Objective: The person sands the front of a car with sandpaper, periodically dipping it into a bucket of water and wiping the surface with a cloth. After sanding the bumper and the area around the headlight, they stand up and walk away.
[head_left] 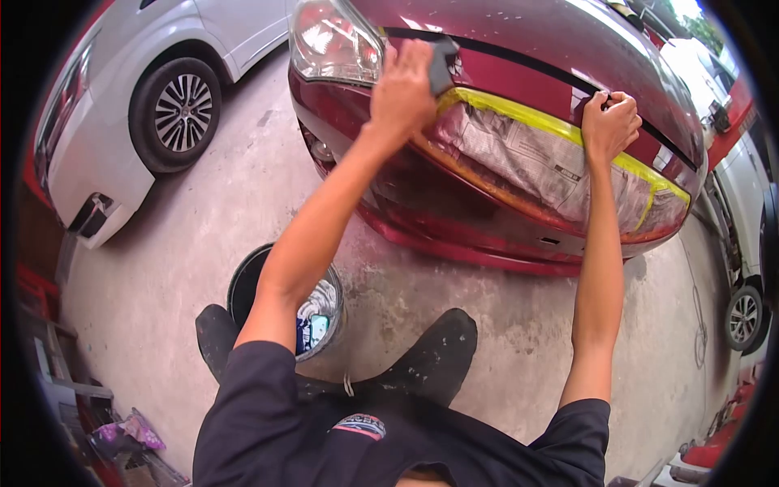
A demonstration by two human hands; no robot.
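Observation:
My left hand (pixel 403 88) grips a piece of dark grey sandpaper (pixel 441 66) against the maroon car's front, beside the headlight (pixel 337 40). My right hand (pixel 610 128) is closed at the top of the bumper, near the dark gap under the hood (pixel 519 20). Something small and dark shows at its curled fingers, too little to name. Between and below both hands, newspaper (pixel 519 150) covers the grille area, edged with yellow masking tape (pixel 527 118). The bumper (pixel 487 199) has a worn orange-brown strip under the paper.
A black bucket (pixel 243 284) with cloudy liquid and a pale green item (pixel 319 329) stands by my legs. A white van (pixel 97 105) is parked at the left, another vehicle (pixel 742 203) at the right. A thin cable (pixel 699 325) lies on the concrete floor (pixel 519 325).

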